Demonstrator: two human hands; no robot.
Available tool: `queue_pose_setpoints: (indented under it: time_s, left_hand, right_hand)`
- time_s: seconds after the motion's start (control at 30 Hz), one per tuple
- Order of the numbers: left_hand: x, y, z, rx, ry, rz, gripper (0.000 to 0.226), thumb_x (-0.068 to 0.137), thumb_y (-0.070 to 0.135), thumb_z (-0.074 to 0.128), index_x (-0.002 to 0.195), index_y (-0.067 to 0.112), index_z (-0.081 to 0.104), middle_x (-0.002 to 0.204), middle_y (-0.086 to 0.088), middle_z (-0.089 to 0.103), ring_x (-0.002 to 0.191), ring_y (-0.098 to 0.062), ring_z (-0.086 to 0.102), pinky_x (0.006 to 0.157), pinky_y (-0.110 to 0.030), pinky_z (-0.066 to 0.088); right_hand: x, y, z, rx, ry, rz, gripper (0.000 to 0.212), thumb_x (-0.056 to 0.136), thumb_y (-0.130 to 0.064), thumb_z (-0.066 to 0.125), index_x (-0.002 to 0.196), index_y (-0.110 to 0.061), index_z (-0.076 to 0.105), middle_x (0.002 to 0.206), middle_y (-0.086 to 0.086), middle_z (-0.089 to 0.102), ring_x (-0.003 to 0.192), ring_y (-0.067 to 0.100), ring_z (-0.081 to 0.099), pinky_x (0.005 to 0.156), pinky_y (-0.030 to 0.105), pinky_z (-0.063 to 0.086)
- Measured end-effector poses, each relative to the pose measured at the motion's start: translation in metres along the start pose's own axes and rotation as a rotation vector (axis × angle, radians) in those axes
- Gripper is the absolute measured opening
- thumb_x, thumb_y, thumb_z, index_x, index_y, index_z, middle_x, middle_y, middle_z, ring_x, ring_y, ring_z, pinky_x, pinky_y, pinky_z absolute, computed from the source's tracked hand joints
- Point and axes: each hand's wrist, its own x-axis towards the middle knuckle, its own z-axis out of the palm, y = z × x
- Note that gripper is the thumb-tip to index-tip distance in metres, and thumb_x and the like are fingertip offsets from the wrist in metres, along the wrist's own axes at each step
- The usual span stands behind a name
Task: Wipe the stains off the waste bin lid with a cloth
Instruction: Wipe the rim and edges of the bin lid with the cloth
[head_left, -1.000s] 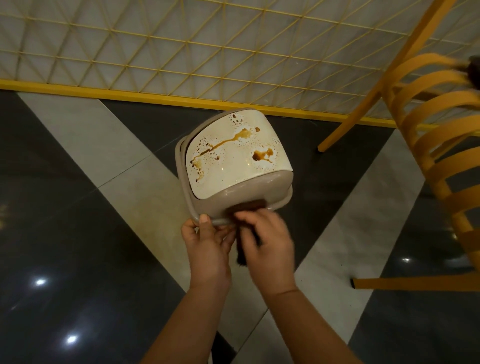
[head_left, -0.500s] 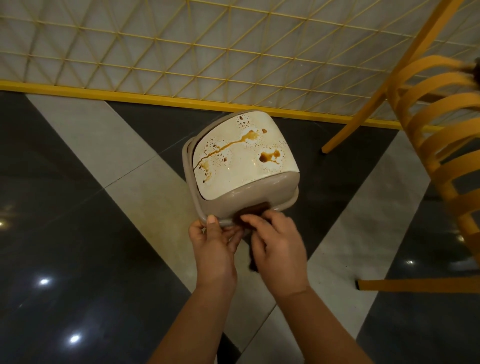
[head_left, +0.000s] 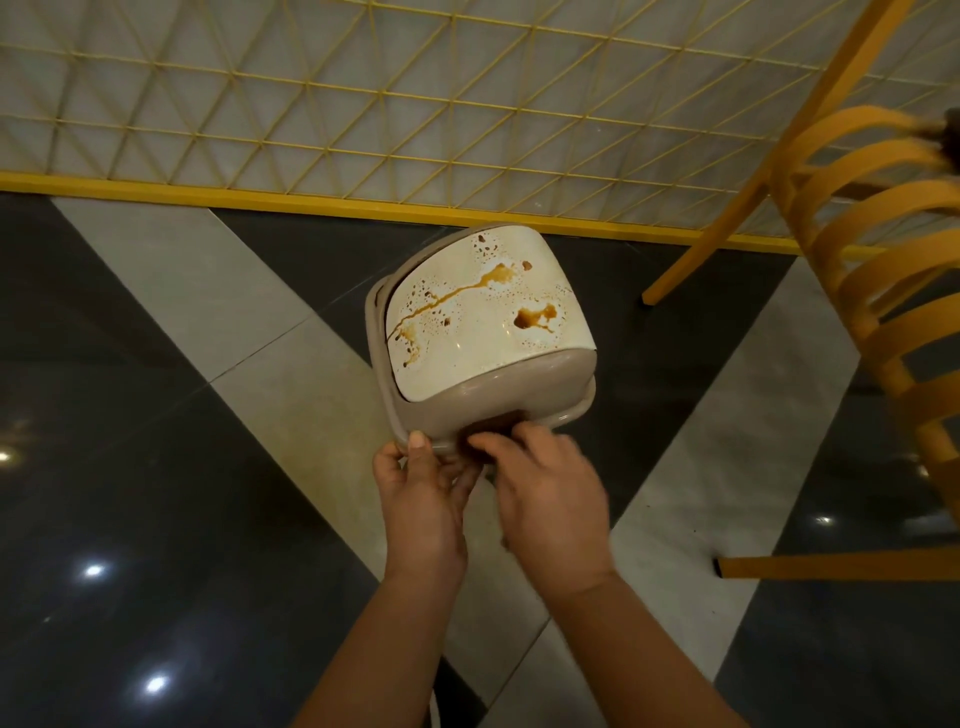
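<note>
waste bin lid: cream swing panel set in a grey-beige frame, held up over the floor in mid-view, its stained face turned toward the camera and tilted away at the top.
stains: brown liquid marks on the cream panel; a long thin run crosses from upper centre down to the left edge, a darker blot sits to the right, and fine specks are scattered around both.
frame: the grey-beige surround shows as a broad band beneath the panel and a narrow rim along the left side.
left hand: below the lid's near-left corner, thumb laid flat on the rim and fingers curled under it, gripping the lid.
right hand: just right of the left hand and touching it at the fingers; fingertips pinched at the lower edge of the frame, blurred.
cloth: only a small dark patch shows at the frame's lower edge, just above the right fingertips; whether the fingers actually pinch it cannot be told.
floor: polished dark tiles crossed by pale grey diagonal bands, with ceiling lights reflected at lower left.
partition: yellow wire lattice of triangles on a solid yellow base rail, behind the lid.
chair: yellow, with curved slats, at the right edge, well apart from the lid.
</note>
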Motion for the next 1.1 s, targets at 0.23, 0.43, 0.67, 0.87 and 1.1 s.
queue_pose_setpoints:
  time_s: [0.23, 0.43, 0.67, 0.87, 1.1]
  left_hand:
    - [0.0, -0.005, 0.006, 0.003, 0.015, 0.015, 0.008, 0.103, 0.024, 0.041, 0.104, 0.018, 0.046, 0.093, -0.008, 0.061, 0.085, -0.023, 0.067, 0.086, -0.039, 0.057]
    - [0.002, -0.004, 0.002, 0.033, 0.005, 0.033, 0.008, 0.103, 0.025, 0.041, 0.1, 0.02, 0.046, 0.088, -0.008, 0.06, 0.079, -0.019, 0.067, 0.081, -0.036, 0.058]
    - [0.002, -0.005, 0.003, 0.079, -0.023, 0.06, 0.009, 0.103, 0.026, 0.039, 0.104, 0.021, 0.046, 0.101, -0.009, 0.063, 0.084, -0.021, 0.067, 0.078, -0.036, 0.056]
    - [0.002, -0.005, 0.005, 0.069, -0.026, 0.034, 0.009, 0.103, 0.024, 0.039, 0.101, 0.018, 0.046, 0.096, -0.011, 0.063, 0.081, -0.021, 0.068, 0.077, -0.036, 0.056]
    - [0.002, -0.007, 0.008, 0.052, -0.011, 0.028, 0.009, 0.103, 0.023, 0.039, 0.103, 0.018, 0.046, 0.091, -0.01, 0.061, 0.082, -0.021, 0.068, 0.081, -0.036, 0.056]
  right_hand:
    - [0.006, 0.025, -0.013, 0.111, 0.101, 0.302, 0.033, 0.086, -0.008, 0.062, 0.115, -0.023, 0.066, 0.11, 0.002, 0.061, 0.096, 0.016, 0.054, 0.08, 0.024, 0.045]
    - [-0.008, 0.016, -0.005, 0.32, 0.092, 0.284, 0.034, 0.089, -0.009, 0.06, 0.113, -0.032, 0.066, 0.109, -0.007, 0.058, 0.097, 0.01, 0.056, 0.086, 0.029, 0.052]
    - [0.02, 0.001, -0.029, 0.501, 0.326, 0.391, 0.034, 0.092, -0.016, 0.058, 0.122, -0.033, 0.058, 0.118, -0.009, 0.056, 0.109, -0.002, 0.051, 0.096, 0.015, 0.043]
    - [0.016, 0.001, -0.016, 0.357, 0.223, 0.121, 0.032, 0.087, -0.008, 0.063, 0.113, -0.026, 0.067, 0.108, -0.007, 0.058, 0.1, 0.006, 0.056, 0.086, 0.015, 0.046]
    - [0.025, 0.008, -0.023, 0.527, 0.331, 0.358, 0.032, 0.09, -0.008, 0.058, 0.114, -0.029, 0.064, 0.112, -0.011, 0.056, 0.105, -0.002, 0.053, 0.09, 0.012, 0.044]
